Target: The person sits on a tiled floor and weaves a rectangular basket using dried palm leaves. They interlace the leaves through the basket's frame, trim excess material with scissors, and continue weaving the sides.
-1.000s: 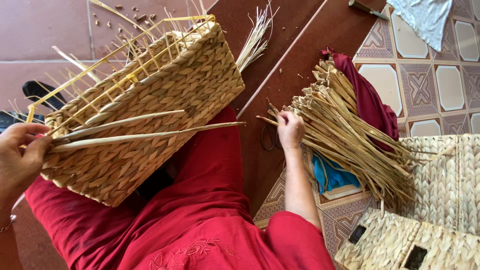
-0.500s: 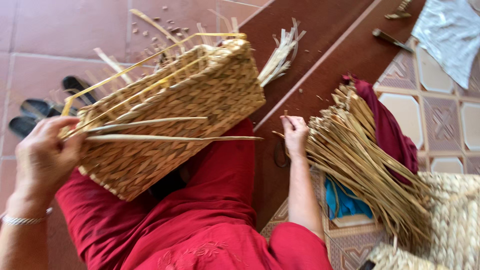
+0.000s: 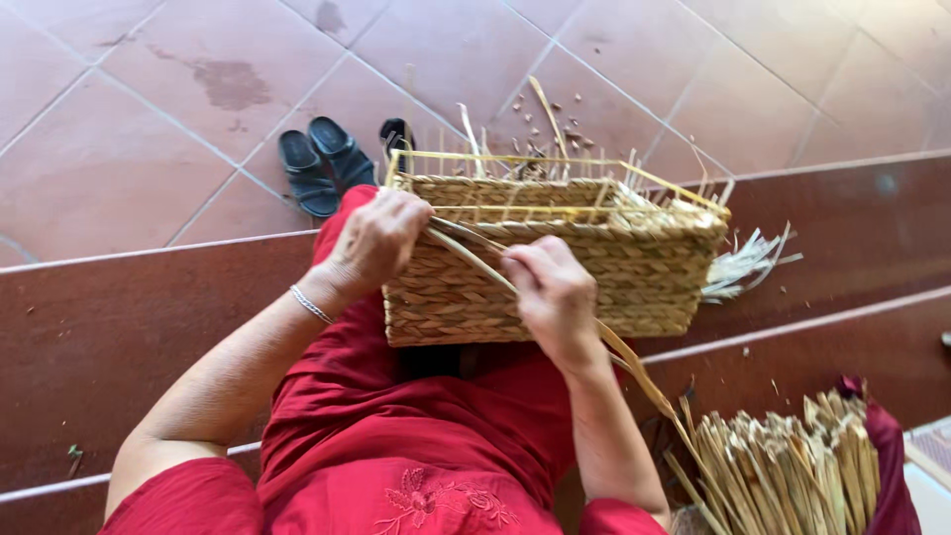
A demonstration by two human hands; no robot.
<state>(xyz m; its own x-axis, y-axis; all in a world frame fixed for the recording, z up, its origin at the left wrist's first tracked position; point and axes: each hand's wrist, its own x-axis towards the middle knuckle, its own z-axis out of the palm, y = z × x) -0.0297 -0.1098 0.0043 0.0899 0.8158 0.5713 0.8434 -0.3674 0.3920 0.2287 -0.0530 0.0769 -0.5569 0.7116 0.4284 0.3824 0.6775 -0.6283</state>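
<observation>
head view, right hand (image 3: 555, 292) now on basket (image 3: 594, 267)

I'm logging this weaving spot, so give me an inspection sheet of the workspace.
Surface: red-clad lap, brown step.
Job's things: woven basket on lap; long reed strip across its front.
Clutter: reed bundle lower right; cut bits on tiles.
Grippers: left hand at basket rim; right hand pinching the strip, fingers closed.
Cables: nothing seen.
Surroundings: black sandals, terracotta tile floor.
</observation>
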